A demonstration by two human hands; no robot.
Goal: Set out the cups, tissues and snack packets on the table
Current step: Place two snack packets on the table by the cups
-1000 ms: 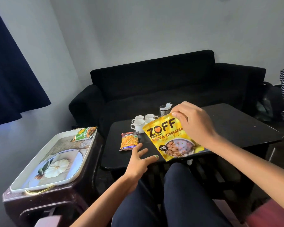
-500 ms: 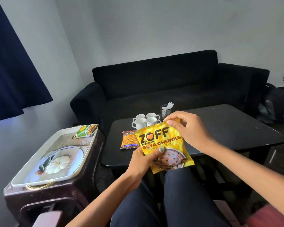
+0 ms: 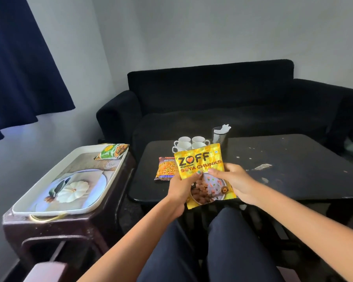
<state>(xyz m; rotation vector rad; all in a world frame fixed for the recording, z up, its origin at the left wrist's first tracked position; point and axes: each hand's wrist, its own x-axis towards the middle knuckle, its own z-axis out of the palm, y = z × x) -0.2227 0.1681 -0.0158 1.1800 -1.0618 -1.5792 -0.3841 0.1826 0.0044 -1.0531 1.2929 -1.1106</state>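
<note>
On your far left the white tray (image 3: pixel 118 169) sits on the dark stool (image 3: pixel 73 226), and one green snack packet (image 3: pixel 112 152) lies in its far corner, well apart from your hands and nearer your left. Moving right, the dark table (image 3: pixel 293 176) carries the orange mixture packet (image 3: pixel 166 168) lying flat, with four white cups (image 3: pixel 190 143) clustered just beyond it and the tissue holder (image 3: pixel 220 135) beside them.

Your left hand (image 3: pixel 181 187) grips the yellow soya chunks packet (image 3: pixel 202 169) along its left edge, thumb on the front; your right hand (image 3: pixel 235 182) pinches its right side. You hold it face up above the table's near edge, its long axis running away from you, overlapping the mixture packet's right edge from view. Setting it down likely means lowering it just right of that packet.
</note>
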